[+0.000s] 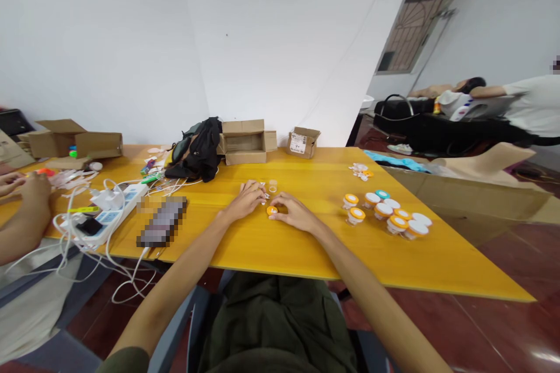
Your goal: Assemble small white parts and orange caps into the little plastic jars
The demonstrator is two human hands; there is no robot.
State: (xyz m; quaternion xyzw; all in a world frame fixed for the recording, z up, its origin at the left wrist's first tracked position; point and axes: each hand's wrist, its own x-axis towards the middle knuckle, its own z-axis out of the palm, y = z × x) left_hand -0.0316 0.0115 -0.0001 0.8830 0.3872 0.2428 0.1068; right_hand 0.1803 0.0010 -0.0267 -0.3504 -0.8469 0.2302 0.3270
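In the head view, my right hand [295,213] has thumb and fingers closed around the rim of a small orange cap [272,210] with a white mark on top, low over the yellow table. My left hand [248,199] is just left of it, its fingers bent and drawn together at a few tiny white pieces with dark marks [266,195]. What those fingertips pinch is too small to make out. Just beyond both hands stands a small clear cup [272,185].
Several clear jars with orange, white and teal lids [384,210] stand at right. White scraps [361,171] lie behind them. At left are a phone [163,221], a power strip [114,215] and cables. Cardboard boxes [245,143] and a black bag [196,151] line the wall. Another person's hand [37,186] works far left.
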